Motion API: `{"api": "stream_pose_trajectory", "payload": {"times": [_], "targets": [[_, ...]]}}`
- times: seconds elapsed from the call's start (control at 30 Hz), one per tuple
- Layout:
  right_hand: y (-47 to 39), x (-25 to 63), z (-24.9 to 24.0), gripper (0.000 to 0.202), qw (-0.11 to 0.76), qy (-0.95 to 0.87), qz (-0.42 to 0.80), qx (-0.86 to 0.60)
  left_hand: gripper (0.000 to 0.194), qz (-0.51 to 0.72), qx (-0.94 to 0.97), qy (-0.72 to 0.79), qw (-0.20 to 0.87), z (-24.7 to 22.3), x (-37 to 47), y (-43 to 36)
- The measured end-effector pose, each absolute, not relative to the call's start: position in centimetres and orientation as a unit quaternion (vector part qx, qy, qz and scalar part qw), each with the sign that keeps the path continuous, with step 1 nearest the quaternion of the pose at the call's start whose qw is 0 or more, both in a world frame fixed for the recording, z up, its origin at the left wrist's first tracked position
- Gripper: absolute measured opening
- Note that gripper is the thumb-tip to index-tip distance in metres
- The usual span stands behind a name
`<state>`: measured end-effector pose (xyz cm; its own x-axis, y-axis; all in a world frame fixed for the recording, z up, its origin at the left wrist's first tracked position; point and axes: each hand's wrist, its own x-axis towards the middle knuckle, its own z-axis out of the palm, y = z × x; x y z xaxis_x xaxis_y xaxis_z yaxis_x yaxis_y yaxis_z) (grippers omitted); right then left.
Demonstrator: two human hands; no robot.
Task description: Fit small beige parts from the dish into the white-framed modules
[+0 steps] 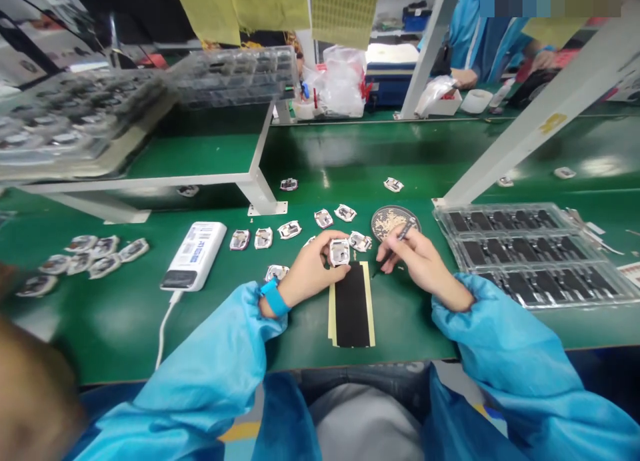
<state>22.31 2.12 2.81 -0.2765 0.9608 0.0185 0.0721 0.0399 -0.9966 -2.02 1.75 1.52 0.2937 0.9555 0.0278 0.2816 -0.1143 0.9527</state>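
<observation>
My left hand (317, 264) is closed on a small white watch housing (340, 251), its hollow inside facing up. Between the fingers of my right hand (413, 254) is a dark, thin tool that looks like tweezers (404, 232), its tip pointing down at the bench. A black strip with yellow edges (353, 308) lies flat just below the held housing. Beside my right hand stands a round dish (395, 220) of tiny pale parts. Another housing (360, 241) rests between my hands, and several more, such as this housing (289, 230), are spread behind and to the left.
A white power bank (194, 256) with a cable lies on the left, near a cluster of housings (103, 246). At right is a clear tray (540, 254) of black parts. Metal shelf legs (265, 193) stand on the green bench. Another person's blue sleeve (465, 28) shows across.
</observation>
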Motion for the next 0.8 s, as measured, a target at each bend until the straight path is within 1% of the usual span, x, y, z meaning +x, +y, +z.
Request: {"api": "stream_pose_trajectory", "payload": {"times": [0.17,0.27,0.33,0.47,0.53,0.6,0.7,0.8], "targets": [[1.9,23.1,3.1,0.028,0.37,-0.716,0.339,-0.486,0.05,0.349,0.659,0.499,0.44,1.5,-2.0,1.5],[1.9,23.2,3.1,0.024,0.331,-0.757,0.289,-0.483,0.05,0.352,0.647,0.489,0.467,1.6,-2.0,1.5],[1.8,23.0,2.9,0.023,0.336,-0.745,0.304,-0.49,0.05,0.359,0.621,0.474,0.512,1.7,-2.0,1.5],[1.7,22.1,2.3,0.028,0.416,-0.644,0.404,-0.499,0.053,0.358,0.555,0.447,0.604,2.1,-1.7,1.3],[1.7,21.5,1.8,0.03,0.429,-0.625,0.418,-0.501,0.052,0.353,0.543,0.447,0.617,2.1,-1.5,1.1],[1.7,21.0,1.5,0.03,0.418,-0.64,0.394,-0.511,0.042,0.359,0.556,0.464,0.588,1.9,-1.1,1.0],[1.7,20.6,1.2,0.028,0.396,-0.667,0.358,-0.52,0.021,0.372,0.601,0.489,0.51,1.1,-0.7,0.9],[1.6,20.5,1.2,0.028,0.394,-0.67,0.348,-0.524,0.013,0.347,0.644,0.503,0.46,0.4,-0.6,0.9]]}}
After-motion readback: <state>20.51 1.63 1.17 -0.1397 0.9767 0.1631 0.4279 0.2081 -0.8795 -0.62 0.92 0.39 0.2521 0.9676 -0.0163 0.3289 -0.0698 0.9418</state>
